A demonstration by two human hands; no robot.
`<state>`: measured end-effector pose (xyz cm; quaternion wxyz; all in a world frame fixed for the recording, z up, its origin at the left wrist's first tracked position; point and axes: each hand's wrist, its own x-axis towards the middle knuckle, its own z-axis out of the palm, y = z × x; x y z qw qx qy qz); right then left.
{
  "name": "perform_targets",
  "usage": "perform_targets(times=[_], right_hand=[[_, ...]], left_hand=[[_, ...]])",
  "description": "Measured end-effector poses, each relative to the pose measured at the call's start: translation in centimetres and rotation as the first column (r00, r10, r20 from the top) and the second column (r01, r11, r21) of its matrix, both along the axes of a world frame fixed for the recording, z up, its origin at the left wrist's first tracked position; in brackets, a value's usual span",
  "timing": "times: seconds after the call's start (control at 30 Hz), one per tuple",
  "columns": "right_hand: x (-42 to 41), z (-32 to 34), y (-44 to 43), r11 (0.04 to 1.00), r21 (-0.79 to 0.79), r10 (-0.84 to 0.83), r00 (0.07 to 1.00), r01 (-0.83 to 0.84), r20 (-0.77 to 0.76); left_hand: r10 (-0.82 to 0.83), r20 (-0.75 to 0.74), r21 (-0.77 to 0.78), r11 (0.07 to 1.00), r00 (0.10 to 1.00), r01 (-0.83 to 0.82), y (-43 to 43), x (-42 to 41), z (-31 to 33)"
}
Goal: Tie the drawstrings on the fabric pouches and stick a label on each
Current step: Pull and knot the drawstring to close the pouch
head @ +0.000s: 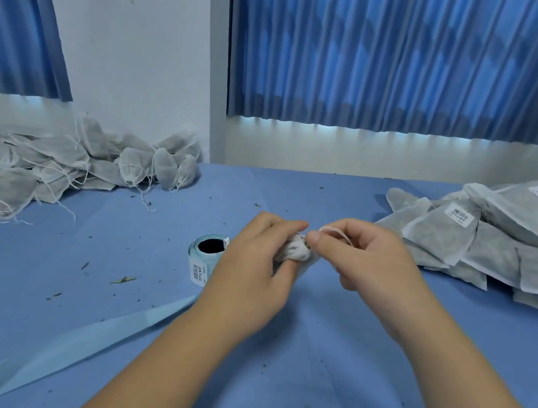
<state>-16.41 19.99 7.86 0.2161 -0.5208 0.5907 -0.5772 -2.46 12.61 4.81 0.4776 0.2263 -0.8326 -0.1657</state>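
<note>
A small white fabric pouch (296,250) sits bunched between both hands above the blue table. My left hand (252,263) grips its gathered neck, hiding most of the pouch. My right hand (362,255) pinches the white drawstring (336,232), which loops out over its fingers. A roll of labels (207,250) stands just left of my left hand, with a printed label hanging from it.
A heap of unlabelled pouches (59,160) with loose strings lies at the far left. A pile of labelled pouches (498,236) lies at the far right. A strip of pale blue backing tape (97,335) trails toward the near left. Dry crumbs dot the blue cloth (307,365).
</note>
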Motion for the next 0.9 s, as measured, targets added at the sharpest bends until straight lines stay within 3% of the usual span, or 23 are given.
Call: perform_targets(times=[0.13, 0.23, 0.4, 0.7, 0.9], right_hand=[[-0.2, 0.0, 0.1, 0.997, 0.066, 0.028, 1.000, -0.028, -0.002], [-0.5, -0.2, 0.0, 0.996, 0.092, -0.010, 1.000, 0.012, -0.021], [-0.7, -0.4, -0.2, 0.995, 0.073, -0.073, 0.997, 0.074, -0.015], [-0.3, -0.2, 0.1, 0.989, 0.146, -0.003, 0.997, 0.014, -0.072], [-0.6, 0.8, 1.0, 0.984, 0.177, 0.043, 0.995, -0.026, -0.091]], left_hand=[[0.070, 0.011, 0.077, 0.994, 0.997, -0.071, 0.1, 0.0, 0.1], [0.121, 0.055, 0.028, 0.992, 0.991, -0.122, 0.0, 0.1, 0.2], [0.014, 0.071, 0.117, 0.993, 0.997, -0.022, 0.5, 0.4, 0.6], [0.092, 0.080, 0.096, 0.990, 0.993, -0.099, 0.7, 0.4, 1.0], [0.051, -0.066, 0.251, 0.968, 0.996, -0.033, 0.8, 0.5, 1.2]])
